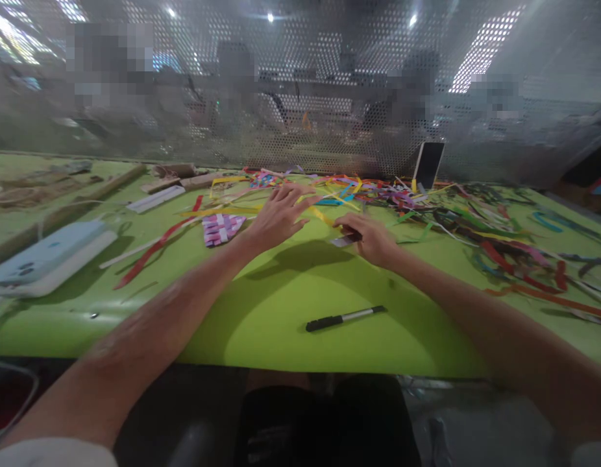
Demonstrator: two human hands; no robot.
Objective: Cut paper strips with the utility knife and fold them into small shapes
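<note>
My left hand (281,217) is open, fingers spread just above the table and over a yellow strip. Directly left of its wrist lies a woven pink-and-purple piece (222,229). My right hand (371,239) is closed, with a small flat silvery piece (343,241) sticking out below its fingers; its exact kind is hard to make out. The yellow strip (322,216) runs from under my left hand to the fingertips of my right, but whether it is gripped there is unclear. Nearer the table's front edge lies a black-and-silver pen (346,318).
Tangled coloured strips (398,194) cover the back and right. A phone (429,165) stands upright against the perforated metal screen (300,104). At left are a pale blue device (52,253), a red strip (157,251), a white bar (156,198) and a wooden strip (103,191).
</note>
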